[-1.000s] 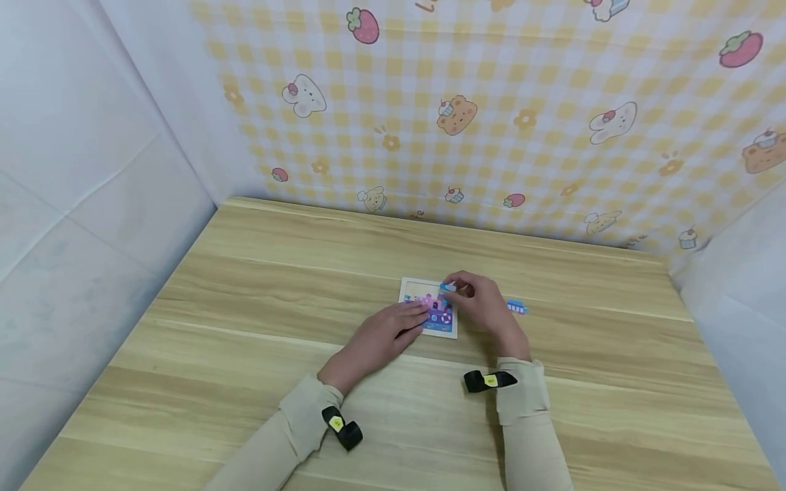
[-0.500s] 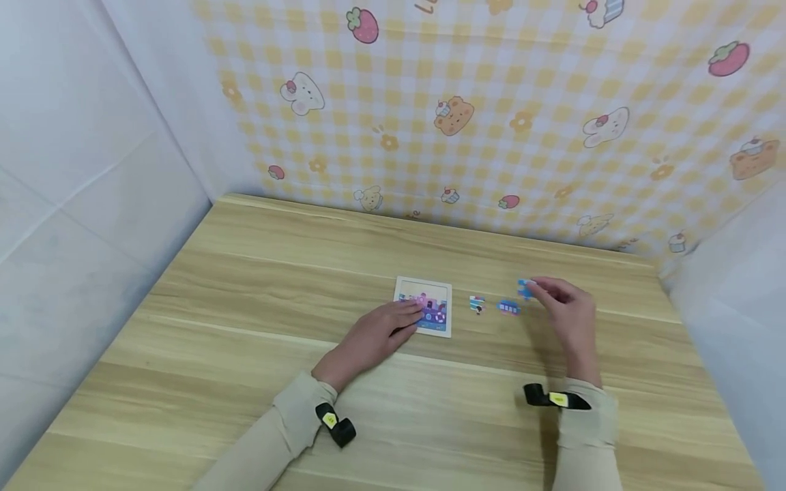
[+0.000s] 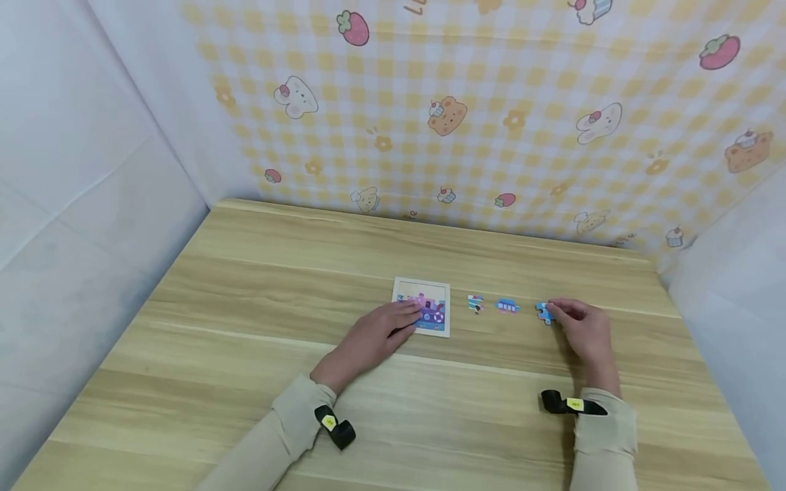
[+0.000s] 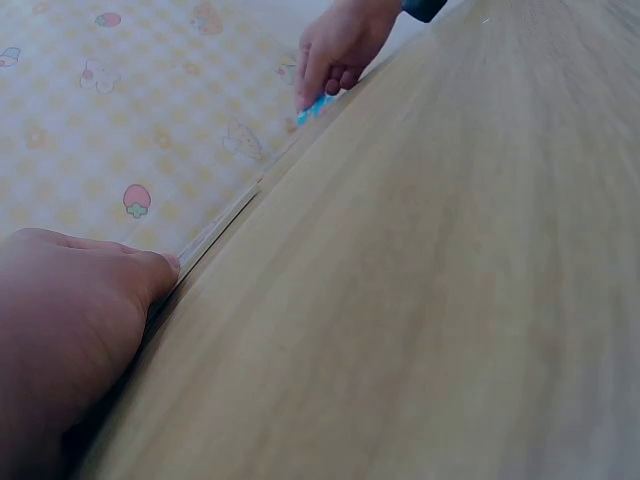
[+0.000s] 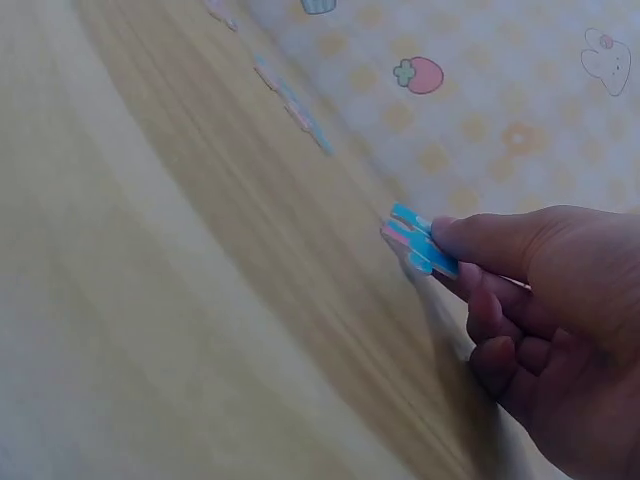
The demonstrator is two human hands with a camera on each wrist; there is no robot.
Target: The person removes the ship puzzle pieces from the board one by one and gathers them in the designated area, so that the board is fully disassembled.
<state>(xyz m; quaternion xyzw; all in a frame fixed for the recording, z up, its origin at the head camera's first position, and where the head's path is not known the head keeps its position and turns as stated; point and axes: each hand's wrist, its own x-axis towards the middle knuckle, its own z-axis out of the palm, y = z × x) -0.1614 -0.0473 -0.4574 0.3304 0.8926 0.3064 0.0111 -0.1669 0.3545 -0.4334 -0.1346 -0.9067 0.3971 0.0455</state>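
A small white-framed jigsaw puzzle [image 3: 446, 310] with a pink and purple picture lies mid-table, its upper part showing pale bare backing. My left hand [image 3: 374, 337] rests on its left side, fingers extended and covering part of the picture. To the right, my right hand [image 3: 583, 335] pinches a blue puzzle piece [image 3: 544, 313] between thumb and fingers, at or just above the table. In the right wrist view, the same puzzle piece [image 5: 420, 240] shows blue with a bit of pink, its near edge tilted up.
Between frame and right hand lie two loose pieces: a striped puzzle piece [image 3: 475, 303] and a blue-and-pink puzzle piece [image 3: 507, 306]. The wooden table [image 3: 344, 259] meets a yellow checked cloth [image 3: 393, 102] at its back edge.
My right hand has moved from the frame's upper right corner to the far right, now lower with the blue piece. The striped piece now shows beside the frame. My left hand stays put.
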